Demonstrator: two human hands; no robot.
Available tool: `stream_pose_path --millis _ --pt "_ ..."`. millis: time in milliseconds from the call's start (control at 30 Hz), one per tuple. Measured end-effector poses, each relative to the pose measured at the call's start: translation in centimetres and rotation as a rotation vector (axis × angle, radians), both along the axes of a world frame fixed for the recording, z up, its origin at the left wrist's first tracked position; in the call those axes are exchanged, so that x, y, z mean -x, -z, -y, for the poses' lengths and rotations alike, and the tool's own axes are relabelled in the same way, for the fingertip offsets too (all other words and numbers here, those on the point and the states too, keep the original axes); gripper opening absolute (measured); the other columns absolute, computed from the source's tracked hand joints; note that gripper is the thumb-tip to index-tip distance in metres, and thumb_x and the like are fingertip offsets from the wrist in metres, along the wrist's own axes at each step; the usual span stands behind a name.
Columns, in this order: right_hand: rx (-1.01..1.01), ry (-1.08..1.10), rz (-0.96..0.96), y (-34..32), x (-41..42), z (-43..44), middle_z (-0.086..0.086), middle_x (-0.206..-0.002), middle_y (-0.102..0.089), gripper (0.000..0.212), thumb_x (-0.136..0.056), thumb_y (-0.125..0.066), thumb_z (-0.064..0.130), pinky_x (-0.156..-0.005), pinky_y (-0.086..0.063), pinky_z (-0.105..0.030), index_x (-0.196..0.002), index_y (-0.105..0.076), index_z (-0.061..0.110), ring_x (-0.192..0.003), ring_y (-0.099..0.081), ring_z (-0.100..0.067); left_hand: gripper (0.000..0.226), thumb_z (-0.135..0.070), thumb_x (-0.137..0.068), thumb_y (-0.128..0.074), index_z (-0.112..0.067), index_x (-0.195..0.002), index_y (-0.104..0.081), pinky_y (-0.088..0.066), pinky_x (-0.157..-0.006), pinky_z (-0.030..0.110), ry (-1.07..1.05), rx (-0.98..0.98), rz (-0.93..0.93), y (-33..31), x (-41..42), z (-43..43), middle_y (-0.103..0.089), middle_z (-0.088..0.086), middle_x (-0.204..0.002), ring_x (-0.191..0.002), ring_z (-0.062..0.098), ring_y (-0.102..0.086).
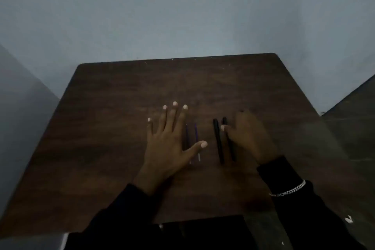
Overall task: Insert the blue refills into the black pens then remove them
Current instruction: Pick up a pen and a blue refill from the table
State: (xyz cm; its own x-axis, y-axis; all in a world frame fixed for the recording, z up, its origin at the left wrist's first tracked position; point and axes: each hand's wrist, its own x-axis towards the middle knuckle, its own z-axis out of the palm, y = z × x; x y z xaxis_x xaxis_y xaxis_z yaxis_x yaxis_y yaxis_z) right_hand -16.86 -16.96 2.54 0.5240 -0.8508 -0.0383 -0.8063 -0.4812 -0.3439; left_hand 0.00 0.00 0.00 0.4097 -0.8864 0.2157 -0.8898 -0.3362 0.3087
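Blue refills [195, 138] and black pens [219, 142] are lying side by side mid-frame on the tabletop [113, 119], long axes running up-frame; left hand [168, 140] is resting spread beside the refills, right hand [248, 136], blurred, is touching the pens, grip unclear.

On the table [105, 128], two refills [195, 132] side by side at centre, two pens [218, 142] just right of them. Left hand [168, 142] flat, left of the refills, thumb across them. Right hand [247, 136] right of the pens, seemingly touching the nearer one.
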Motion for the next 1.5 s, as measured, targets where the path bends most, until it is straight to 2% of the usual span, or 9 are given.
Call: stream_pose_path --millis 167,467,633,733,800,933,1067,1300,1500 --pt "-0.199 0.116 -0.040 2.2 0.8 0.9 0.000 -0.067 -0.062 0.040 -0.078 -0.085 0.044 -0.058 -0.051 -0.029 -0.066 -0.058 0.017 -0.065 -0.065 -0.018 0.108 -0.099 -0.084 -0.025 -0.039 -0.167 0.007 -0.010 -0.127 0.065 -0.005 0.015 -0.051 2.9 0.8 -0.4 0.005 -0.007 -0.178 -0.164 0.017 0.006" --pt "-0.278 0.211 0.046 3.3 0.4 0.9 -0.013 -0.080 -0.072 0.035 -0.075 -0.091 0.028 -0.067 -0.066 -0.049 -0.083 -0.066 0.005 -0.067 -0.075 -0.028 0.104 -0.097 -0.086 -0.023 -0.038 -0.168 0.000 -0.013 -0.127 0.064 0.015 0.106 -0.069 4.7 1.2 -0.6 -0.005 -0.007 -0.177 -0.163 0.014 0.000" --pt "-0.227 0.224 0.071 2.8 0.7 0.2 -0.013 -0.083 -0.071 0.026 -0.080 -0.083 0.023 -0.047 -0.057 -0.030 -0.083 -0.065 0.004 -0.065 -0.071 -0.022 0.102 -0.096 -0.088 -0.022 -0.035 -0.168 -0.005 -0.014 -0.127 0.059 0.027 0.144 -0.061 4.4 1.0 -0.7 -0.012 -0.006 -0.177 -0.163 0.015 -0.006" --pt "-0.224 0.212 0.132 2.5 1.3 -0.2 -0.016 -0.077 -0.075 0.024 -0.083 -0.079 0.019 -0.058 -0.063 -0.037 -0.085 -0.071 -0.003 -0.067 -0.074 -0.024 0.101 -0.093 -0.089 -0.021 -0.032 -0.168 -0.013 -0.019 -0.129 0.057 0.031 0.198 -0.089 4.3 0.9 -1.0 -0.019 -0.006 -0.176 -0.163 0.015 -0.011" --pt "-0.162 0.183 0.233 2.3 1.8 -0.5 -0.013 -0.062 -0.073 0.024 -0.085 -0.076 0.017 -0.053 -0.060 -0.028 -0.073 -0.072 -0.004 -0.056 -0.072 -0.015 0.098 -0.091 -0.091 -0.024 -0.030 -0.167 -0.021 -0.026 -0.128 0.055 0.043 0.260 -0.141 4.2 0.7 -1.1 -0.025 -0.007 -0.173 -0.161 0.013 -0.016" --pt "-0.022 0.060 0.479 0.7 1.9 -1.5 -0.009 -0.059 -0.072 0.030 -0.089 -0.076 0.025 -0.056 -0.056 -0.023 -0.067 -0.072 0.005 -0.054 -0.071 -0.015 0.086 -0.082 -0.096 -0.040 -0.029 -0.163 -0.034 -0.038 -0.118 0.032 0.098 0.424 -0.265 4.0 0.4 -1.1 -0.038 -0.011 -0.164 -0.150 0.005 -0.036" --pt "-0.324 -0.100 0.772 -0.6 0.1 -3.0 -0.008 -0.069 -0.076 0.020 -0.090 -0.080 0.024 -0.061 -0.064 -0.033 -0.085 -0.074 0.005 -0.060 -0.074 -0.019 0.074 -0.071 -0.097 -0.052 -0.034 -0.159 -0.039 -0.048 -0.097 0.009 0.162 0.560 -0.445 3.6 0.3 -1.2 -0.048 -0.019 -0.149 -0.133 -0.002 -0.053" --pt "-0.562 -0.278 0.853 -0.1 -4.1 -5.1 -0.025 -0.084 -0.076 0.015 -0.089 -0.079 0.008 -0.065 -0.065 -0.034 -0.092 -0.068 -0.002 -0.069 -0.076 -0.025 0.068 -0.053 -0.095 -0.065 -0.021 -0.154 -0.051 -0.057 -0.091 0.016 0.149 0.625 -0.497 3.0 -0.2 -1.7 -0.065 -0.011 -0.134 -0.118 0.000 -0.066" --pt "-0.629 -0.412 0.794 0.1 -6.1 -5.1 -0.019 -0.079 -0.077 0.011 -0.090 -0.079 0.007 -0.062 -0.063 -0.028 -0.091 -0.070 0.000 -0.068 -0.076 -0.021 0.040 -0.024 -0.099 -0.071 -0.013 -0.137 -0.065 -0.064 -0.077 0.041 0.087 0.611 -0.382 3.1 -0.4 -1.4 -0.074 -0.001 -0.117 -0.093 0.011 -0.075"
